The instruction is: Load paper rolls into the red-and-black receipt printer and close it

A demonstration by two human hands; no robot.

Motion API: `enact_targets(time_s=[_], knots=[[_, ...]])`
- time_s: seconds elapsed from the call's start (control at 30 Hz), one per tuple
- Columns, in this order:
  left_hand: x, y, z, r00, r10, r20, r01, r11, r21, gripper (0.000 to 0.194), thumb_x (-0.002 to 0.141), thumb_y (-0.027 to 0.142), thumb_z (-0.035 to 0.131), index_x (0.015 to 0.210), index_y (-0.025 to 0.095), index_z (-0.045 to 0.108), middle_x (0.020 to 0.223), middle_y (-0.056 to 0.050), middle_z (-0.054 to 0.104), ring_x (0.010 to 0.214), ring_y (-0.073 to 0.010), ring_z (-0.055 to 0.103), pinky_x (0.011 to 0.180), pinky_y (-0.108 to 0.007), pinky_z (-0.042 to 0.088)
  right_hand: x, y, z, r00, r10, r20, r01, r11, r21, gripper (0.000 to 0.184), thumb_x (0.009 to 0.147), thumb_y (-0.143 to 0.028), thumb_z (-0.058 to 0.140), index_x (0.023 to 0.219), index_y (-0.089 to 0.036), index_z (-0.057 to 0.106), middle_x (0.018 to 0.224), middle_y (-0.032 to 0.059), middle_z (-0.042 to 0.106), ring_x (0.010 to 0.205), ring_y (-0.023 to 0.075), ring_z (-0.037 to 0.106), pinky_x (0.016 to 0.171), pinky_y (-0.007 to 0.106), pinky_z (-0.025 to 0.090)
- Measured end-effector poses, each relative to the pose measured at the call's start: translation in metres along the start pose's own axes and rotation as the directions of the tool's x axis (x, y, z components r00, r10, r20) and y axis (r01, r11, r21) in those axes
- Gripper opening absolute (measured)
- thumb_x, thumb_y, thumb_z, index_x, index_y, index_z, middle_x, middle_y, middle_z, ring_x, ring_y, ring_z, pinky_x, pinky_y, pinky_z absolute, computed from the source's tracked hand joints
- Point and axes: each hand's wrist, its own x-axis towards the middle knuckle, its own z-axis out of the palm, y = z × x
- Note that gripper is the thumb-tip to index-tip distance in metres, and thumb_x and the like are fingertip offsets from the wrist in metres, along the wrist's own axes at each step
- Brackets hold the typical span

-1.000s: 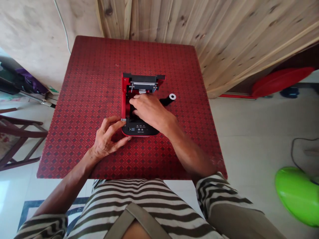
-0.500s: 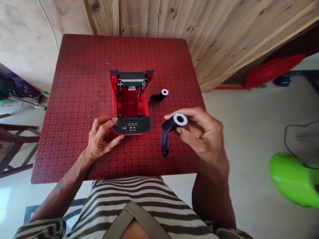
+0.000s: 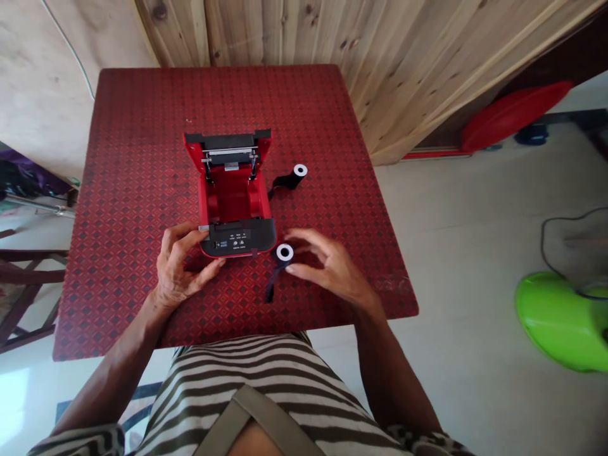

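Note:
A red and black printer [image 3: 236, 237] sits on the red patterned table [image 3: 142, 158] with its lid tipped open and its red bay empty. My left hand [image 3: 180, 269] grips the printer's front left corner, thumb on top and fingers along the front. A black roll with a white core [image 3: 284, 253] stands on end just right of the printer's front, and a loose dark tail trails from it toward me. My right hand [image 3: 327, 269] curls round this roll, with thumb and forefinger at its sides. A second black roll [image 3: 294, 174] lies to the right of the printer's lid.
Wooden planks lean against the wall behind the table. A green plastic object [image 3: 560, 329] and a cable are on the floor to the right, with a red object [image 3: 513, 114] further back. Dark chair legs [image 3: 23, 278] stand at the left.
My right hand lifted a black roll out of the printer's bay, carried it to the right, and has now brought it down onto the table beside the printer's front. My left hand stayed on the corner.

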Motion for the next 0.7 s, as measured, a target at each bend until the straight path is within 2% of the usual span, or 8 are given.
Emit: enact_targets(time_s=[0.07, 0.17, 0.27, 0.37, 0.47, 0.57, 0.63, 0.7], knots=[[0.0, 0.0, -0.001, 1.0, -0.005, 0.003, 0.005, 1.0, 0.007, 0.065, 0.09, 0.042, 0.088, 0.145, 0.022, 0.06, 0.122, -0.011, 0.07, 0.11, -0.0246, 0.072, 0.093, -0.039, 0.066, 0.018, 0.003, -0.015, 0.99, -0.019, -0.138, 0.026, 0.998, 0.048, 0.042, 0.089, -0.047, 0.085, 0.125, -0.029, 0.075, 0.128, 0.0076, 0.082, 0.118, 0.0268, 0.079, 0.105, 0.048, 0.065], [-0.001, 0.001, -0.001, 1.0, -0.004, -0.002, 0.004, 1.0, 0.03, 0.066, 0.09, 0.043, 0.088, 0.146, 0.023, 0.06, 0.122, -0.011, 0.07, 0.11, -0.0246, 0.072, 0.092, -0.038, 0.066, 0.064, 0.019, -0.028, 0.912, -0.1, -0.398, 0.085, 0.995, -0.053, 0.038, 0.088, -0.047, 0.081, 0.12, -0.027, 0.075, 0.129, 0.0109, 0.082, 0.119, 0.0284, 0.078, 0.109, 0.052, 0.063], [0.0, 0.001, -0.001, 1.0, 0.01, -0.001, -0.01, 0.999, 0.04, 0.067, 0.091, 0.043, 0.087, 0.148, 0.024, 0.058, 0.121, -0.01, 0.071, 0.11, -0.0245, 0.073, 0.092, -0.038, 0.067, 0.112, 0.04, -0.025, 0.904, -0.14, -0.404, 0.115, 0.99, -0.086, 0.058, 0.076, -0.045, 0.084, 0.129, -0.025, 0.071, 0.138, 0.0143, 0.078, 0.121, 0.0322, 0.077, 0.109, 0.056, 0.062], [0.001, 0.002, -0.002, 1.0, 0.017, 0.009, -0.017, 0.999, 0.039, 0.067, 0.091, 0.041, 0.087, 0.149, 0.024, 0.057, 0.121, -0.009, 0.071, 0.11, -0.0239, 0.073, 0.093, -0.038, 0.067, 0.139, 0.05, -0.017, 0.909, -0.168, -0.382, 0.132, 0.984, -0.12, 0.048, 0.077, -0.045, 0.078, 0.12, -0.024, 0.074, 0.124, 0.0108, 0.082, 0.114, 0.0312, 0.078, 0.109, 0.056, 0.061], [0.0, 0.003, -0.002, 1.0, -0.001, 0.016, 0.001, 0.999, 0.032, 0.065, 0.093, 0.042, 0.086, 0.148, 0.024, 0.058, 0.122, -0.01, 0.071, 0.111, -0.023, 0.073, 0.094, -0.036, 0.067, 0.136, 0.038, -0.016, 0.9, -0.166, -0.403, 0.127, 0.984, -0.122, 0.036, 0.077, -0.048, 0.079, 0.105, -0.026, 0.076, 0.109, 0.0064, 0.083, 0.105, 0.029, 0.078, 0.105, 0.054, 0.062], [-0.002, 0.003, -0.002, 0.999, -0.023, 0.028, 0.023, 1.0, 0.015, 0.063, 0.093, 0.043, 0.085, 0.148, 0.023, 0.059, 0.125, -0.011, 0.07, 0.113, -0.0226, 0.073, 0.096, -0.035, 0.067, 0.106, 0.0, -0.027, 0.923, -0.156, -0.351, 0.18, 0.983, 0.037, 0.039, 0.077, -0.054, 0.087, 0.107, -0.03, 0.078, 0.106, 0.0031, 0.082, 0.1, 0.026, 0.077, 0.097, 0.048, 0.063], [-0.003, 0.004, -0.001, 0.999, -0.032, 0.035, 0.031, 0.999, 0.009, 0.065, 0.093, 0.043, 0.085, 0.149, 0.024, 0.059, 0.127, -0.011, 0.07, 0.114, -0.0228, 0.074, 0.097, -0.036, 0.068, 0.079, -0.036, -0.037, 0.947, -0.208, -0.244, 0.253, 0.953, 0.169, 0.036, 0.08, -0.062, 0.086, 0.102, -0.035, 0.079, 0.096, 0.0015, 0.079, 0.087, 0.0245, 0.075, 0.077, 0.042, 0.064], [-0.004, 0.005, -0.001, 0.999, -0.042, 0.033, 0.042, 0.999, 0.01, 0.066, 0.093, 0.045, 0.085, 0.15, 0.025, 0.058, 0.128, -0.01, 0.07, 0.114, -0.0232, 0.074, 0.097, -0.037, 0.068, 0.055, -0.074, -0.043, 0.888, -0.375, -0.267, 0.425, 0.89, 0.164, 0.03, 0.091, -0.068, 0.076, 0.092, -0.038, 0.077, 0.08, 0.0005, 0.072, 0.072, 0.0229, 0.069, 0.059, 0.039, 0.058]])
